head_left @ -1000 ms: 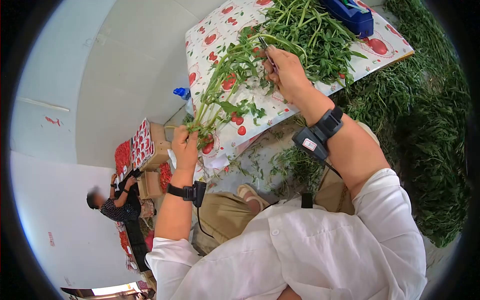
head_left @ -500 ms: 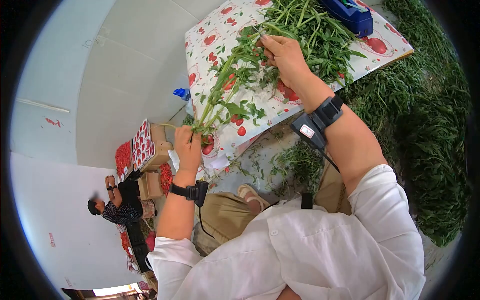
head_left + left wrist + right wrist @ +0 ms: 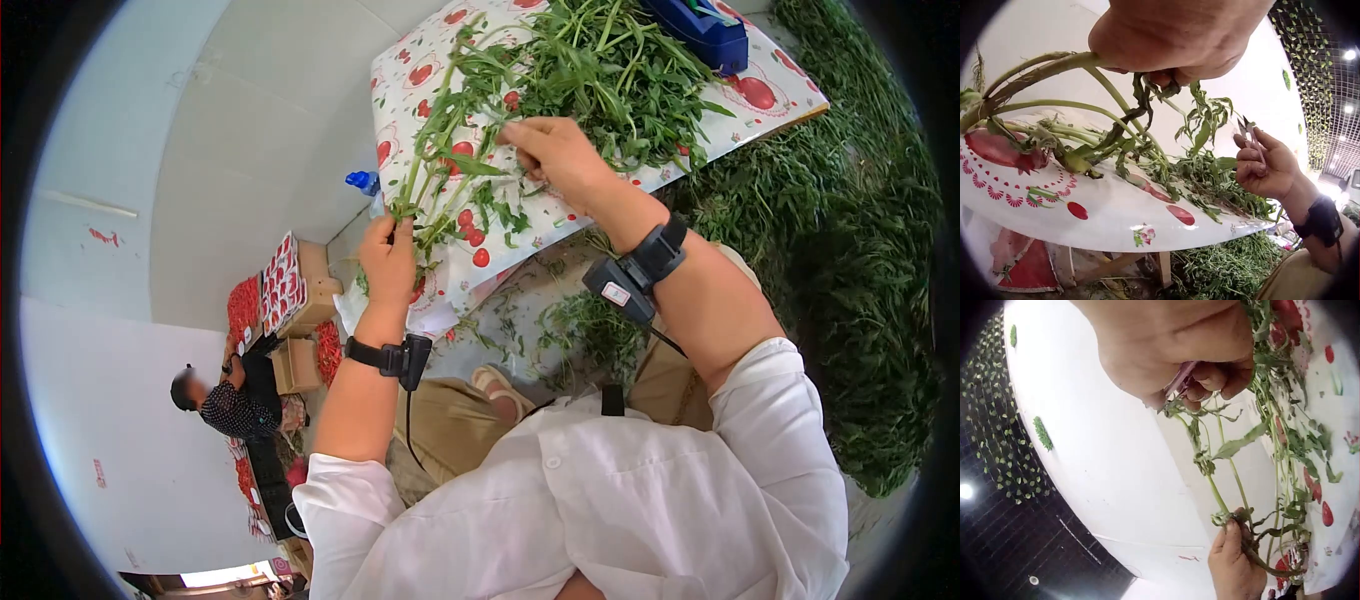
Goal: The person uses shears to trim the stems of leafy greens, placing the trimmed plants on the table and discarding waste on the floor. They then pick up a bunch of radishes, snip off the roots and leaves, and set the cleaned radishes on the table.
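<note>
In the head view, my left hand (image 3: pixel 388 262) pinches the base of a leafy green stalk (image 3: pixel 428 160) over the left part of the fruit-print tablecloth (image 3: pixel 400 75). My right hand (image 3: pixel 562 160) is beside the middle of that stalk. It grips small pointed snips (image 3: pixel 1251 135) with pinkish handles, best seen in the left wrist view; the fingers partly cover the handles. In the right wrist view, leafy shoots run between my two hands, and the fingertips are right at the upper leaves. A heap of cut greens (image 3: pixel 640 110) lies on the table to the right of my right hand.
A dark blue holder (image 3: pixel 705 35) stands at the table's far right corner. Large piles of greens (image 3: pixel 860 250) cover the floor at right. A blue-capped bottle (image 3: pixel 363 182) is past the table's left edge. Another person (image 3: pixel 235 410) sits at left near boxes (image 3: pixel 297 365) and red goods.
My left hand has moved forward, carrying the stalk, whose top now reaches farther up the table. My right hand went up along the stalk, then came back toward me, still holding the snips.
</note>
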A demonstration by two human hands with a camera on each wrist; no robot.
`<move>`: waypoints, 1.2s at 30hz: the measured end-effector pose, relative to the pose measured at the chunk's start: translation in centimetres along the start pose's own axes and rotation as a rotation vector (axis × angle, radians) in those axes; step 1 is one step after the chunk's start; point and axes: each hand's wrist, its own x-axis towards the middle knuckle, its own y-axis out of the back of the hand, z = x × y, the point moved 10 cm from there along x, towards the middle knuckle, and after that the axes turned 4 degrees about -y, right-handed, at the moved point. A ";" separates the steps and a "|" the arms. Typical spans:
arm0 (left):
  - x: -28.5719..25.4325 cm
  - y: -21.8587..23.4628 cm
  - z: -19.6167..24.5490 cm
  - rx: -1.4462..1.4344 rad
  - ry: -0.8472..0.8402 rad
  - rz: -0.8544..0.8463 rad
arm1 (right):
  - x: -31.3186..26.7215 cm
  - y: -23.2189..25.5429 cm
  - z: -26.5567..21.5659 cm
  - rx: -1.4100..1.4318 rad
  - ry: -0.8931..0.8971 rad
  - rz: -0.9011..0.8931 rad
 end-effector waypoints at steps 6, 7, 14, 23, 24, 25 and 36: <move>-0.2 -1.0 3.7 0.142 -0.155 -0.022 | -0.4 -1.8 1.4 0.003 -0.065 -0.074; -0.2 -1.2 4.3 0.175 -0.162 -0.037 | -0.4 -1.8 1.5 0.012 -0.075 -0.070; -0.7 -2.0 6.9 0.297 -0.376 -0.057 | 0.0 -1.8 1.7 0.110 -0.095 -0.057; -0.4 -1.2 6.3 0.377 -0.396 0.007 | -0.8 -1.7 2.5 0.139 -0.203 -0.032; -0.6 -1.4 6.8 0.392 -0.421 0.002 | -0.8 -1.7 2.5 0.154 -0.196 -0.037; -0.7 -1.5 7.3 0.407 -0.446 -0.004 | -0.7 -1.7 2.4 0.169 -0.188 -0.041; -1.1 -2.8 9.1 0.395 -0.600 -0.120 | -0.2 -1.6 3.0 0.223 -0.230 -0.034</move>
